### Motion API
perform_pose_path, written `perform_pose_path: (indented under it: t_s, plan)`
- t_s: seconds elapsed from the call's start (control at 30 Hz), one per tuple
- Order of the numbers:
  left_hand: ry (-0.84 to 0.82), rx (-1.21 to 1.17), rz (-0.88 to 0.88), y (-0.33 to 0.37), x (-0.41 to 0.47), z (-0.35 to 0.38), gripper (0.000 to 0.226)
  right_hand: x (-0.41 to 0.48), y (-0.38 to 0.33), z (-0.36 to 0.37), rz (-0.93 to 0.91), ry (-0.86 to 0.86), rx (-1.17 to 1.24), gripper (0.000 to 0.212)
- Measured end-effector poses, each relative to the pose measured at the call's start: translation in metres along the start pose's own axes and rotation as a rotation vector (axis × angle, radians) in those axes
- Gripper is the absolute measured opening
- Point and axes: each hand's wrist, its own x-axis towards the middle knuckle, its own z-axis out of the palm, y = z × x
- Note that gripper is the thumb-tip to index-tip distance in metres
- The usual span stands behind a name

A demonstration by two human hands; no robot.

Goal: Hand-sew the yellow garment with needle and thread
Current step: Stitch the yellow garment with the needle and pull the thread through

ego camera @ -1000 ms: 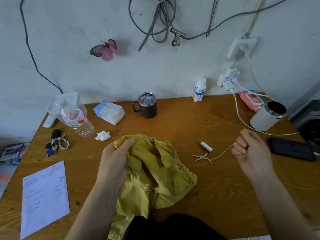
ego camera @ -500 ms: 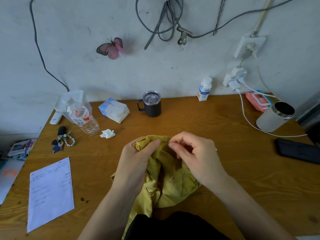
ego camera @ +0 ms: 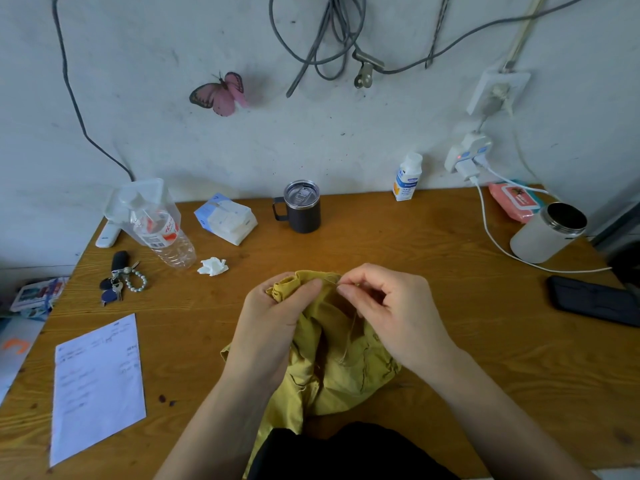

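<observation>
The yellow garment [ego camera: 332, 362] lies bunched on the wooden table [ego camera: 450, 341] in front of me. My left hand [ego camera: 273, 320] grips a folded edge of it at the top. My right hand [ego camera: 391, 306] pinches a thin needle [ego camera: 333, 280] at that same edge, fingertips close to my left thumb. A pale thread [ego camera: 350, 337] hangs from the right hand down over the fabric. The scissors and the thread spool are hidden behind my right hand.
A dark mug [ego camera: 302, 211], a tissue pack [ego camera: 227, 219], a plastic bottle [ego camera: 162, 233], keys [ego camera: 119, 280] and a crumpled tissue [ego camera: 213, 266] sit behind and left. A paper sheet [ego camera: 98, 386] lies front left. A white canister [ego camera: 547, 232], a phone [ego camera: 594, 299] and a charging cable [ego camera: 498, 244] are at right.
My right hand has come in from the right, where it held the thread taut, to the garment's top edge by my left hand. The left hand kept its grip on the fabric.
</observation>
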Motion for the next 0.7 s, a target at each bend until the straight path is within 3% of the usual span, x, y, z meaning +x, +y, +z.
perform_pose_path:
  t_s: [0.43, 0.6, 0.7]
  plan:
    - [0.003, 0.052, 0.005, 0.0004, 0.0007, -0.0011, 0.017, 0.0015, 0.0025, -0.0007, 0.11, -0.047, 0.087, 0.006]
    - [-0.017, 0.125, 0.006, 0.0013, 0.0012, -0.0039, 0.014, 0.0042, 0.0077, -0.0065, 0.304, -0.242, 0.273, 0.038]
    - [-0.018, 0.175, 0.032, 0.0018, 0.0007, -0.0045, 0.015, 0.006, 0.0096, -0.0088, 0.35, -0.344, 0.335, 0.031]
